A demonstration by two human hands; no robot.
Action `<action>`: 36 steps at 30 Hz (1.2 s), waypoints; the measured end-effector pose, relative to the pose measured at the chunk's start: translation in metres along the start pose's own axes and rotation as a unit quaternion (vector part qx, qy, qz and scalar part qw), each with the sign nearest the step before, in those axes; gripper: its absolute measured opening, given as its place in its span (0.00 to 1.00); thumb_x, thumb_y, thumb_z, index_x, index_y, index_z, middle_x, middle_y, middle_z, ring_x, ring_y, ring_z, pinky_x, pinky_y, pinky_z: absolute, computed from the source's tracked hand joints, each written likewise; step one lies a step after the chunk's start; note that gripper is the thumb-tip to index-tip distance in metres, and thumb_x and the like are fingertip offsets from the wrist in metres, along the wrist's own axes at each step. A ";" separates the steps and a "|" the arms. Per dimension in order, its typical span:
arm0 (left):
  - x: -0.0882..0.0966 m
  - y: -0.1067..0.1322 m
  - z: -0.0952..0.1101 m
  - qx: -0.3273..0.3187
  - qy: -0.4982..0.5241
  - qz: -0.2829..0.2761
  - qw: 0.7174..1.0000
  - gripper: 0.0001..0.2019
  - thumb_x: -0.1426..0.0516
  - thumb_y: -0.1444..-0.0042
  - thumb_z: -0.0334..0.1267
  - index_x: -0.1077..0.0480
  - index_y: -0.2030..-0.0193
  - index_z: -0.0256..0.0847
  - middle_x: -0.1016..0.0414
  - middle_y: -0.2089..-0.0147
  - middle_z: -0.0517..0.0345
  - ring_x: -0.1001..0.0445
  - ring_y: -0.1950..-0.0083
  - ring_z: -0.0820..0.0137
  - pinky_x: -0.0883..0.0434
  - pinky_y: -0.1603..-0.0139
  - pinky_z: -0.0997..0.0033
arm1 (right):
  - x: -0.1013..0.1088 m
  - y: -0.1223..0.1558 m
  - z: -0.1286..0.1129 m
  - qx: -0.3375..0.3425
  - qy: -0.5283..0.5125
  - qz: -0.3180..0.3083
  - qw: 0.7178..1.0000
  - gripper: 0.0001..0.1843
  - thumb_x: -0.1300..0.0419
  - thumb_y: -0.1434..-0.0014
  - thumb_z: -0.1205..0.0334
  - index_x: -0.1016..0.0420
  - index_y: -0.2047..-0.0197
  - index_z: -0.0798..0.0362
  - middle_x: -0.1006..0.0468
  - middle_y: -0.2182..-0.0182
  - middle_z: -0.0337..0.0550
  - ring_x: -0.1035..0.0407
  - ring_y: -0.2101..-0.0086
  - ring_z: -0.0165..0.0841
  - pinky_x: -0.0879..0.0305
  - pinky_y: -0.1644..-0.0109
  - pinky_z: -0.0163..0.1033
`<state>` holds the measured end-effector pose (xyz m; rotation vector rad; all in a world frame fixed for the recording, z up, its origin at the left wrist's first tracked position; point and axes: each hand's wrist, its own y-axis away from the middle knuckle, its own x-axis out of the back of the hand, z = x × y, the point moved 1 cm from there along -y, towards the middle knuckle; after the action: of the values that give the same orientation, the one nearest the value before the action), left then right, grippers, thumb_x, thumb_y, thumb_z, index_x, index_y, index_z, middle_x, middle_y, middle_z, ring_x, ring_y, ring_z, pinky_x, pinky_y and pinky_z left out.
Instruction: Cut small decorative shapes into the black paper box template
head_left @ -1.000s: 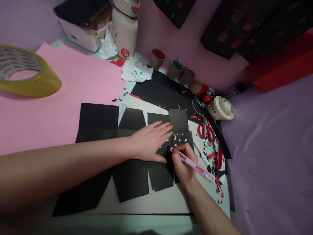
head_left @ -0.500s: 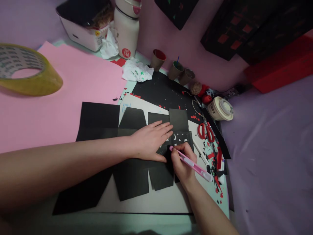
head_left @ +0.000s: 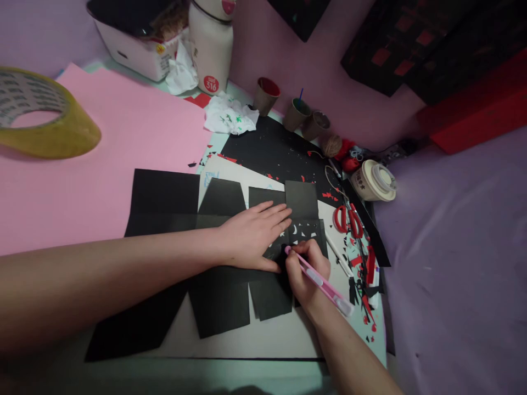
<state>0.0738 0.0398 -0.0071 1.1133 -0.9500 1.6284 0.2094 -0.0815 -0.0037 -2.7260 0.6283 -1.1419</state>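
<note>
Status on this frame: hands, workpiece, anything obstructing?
Left hand flat on flapped black card sheet. Right hand gripping slim pink plastic tool, front end at sheet. Red-handled scissors apart from hands.

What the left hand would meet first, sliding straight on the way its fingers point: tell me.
The left hand, lying flat on the black card, would first meet that card's upper-right flap. Past it, perhaps the red scraps; how level the flap lies is hard to judge.

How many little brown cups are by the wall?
3. The red-inside cup stands nearest the bottle, the middle cup holds a blue stick, and the third cup is just right of it.
</note>
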 end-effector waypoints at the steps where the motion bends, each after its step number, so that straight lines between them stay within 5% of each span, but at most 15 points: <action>1: 0.000 0.000 0.000 0.000 0.000 0.000 1.000 0.46 0.49 0.46 0.66 0.45 0.31 0.30 0.54 0.26 0.41 0.58 0.25 0.58 0.60 0.27 0.58 | 0.000 0.000 0.000 0.000 -0.001 -0.002 1.000 0.07 0.44 0.45 0.68 0.38 0.72 0.50 0.28 0.76 0.33 0.35 0.78 0.27 0.39 0.72 0.31; 36: -0.001 0.000 -0.001 -0.006 -0.004 0.010 1.000 0.47 0.49 0.47 0.68 0.44 0.32 0.29 0.53 0.27 0.40 0.57 0.25 0.57 0.60 0.27 0.57 | -0.001 0.000 0.002 -0.039 -0.017 0.029 0.999 0.09 0.41 0.45 0.63 0.37 0.74 0.50 0.29 0.80 0.34 0.36 0.78 0.28 0.40 0.74 0.33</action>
<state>0.0740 0.0403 -0.0087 1.1058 -0.9769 1.6334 0.2100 -0.0806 -0.0056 -2.7656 0.7567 -1.0766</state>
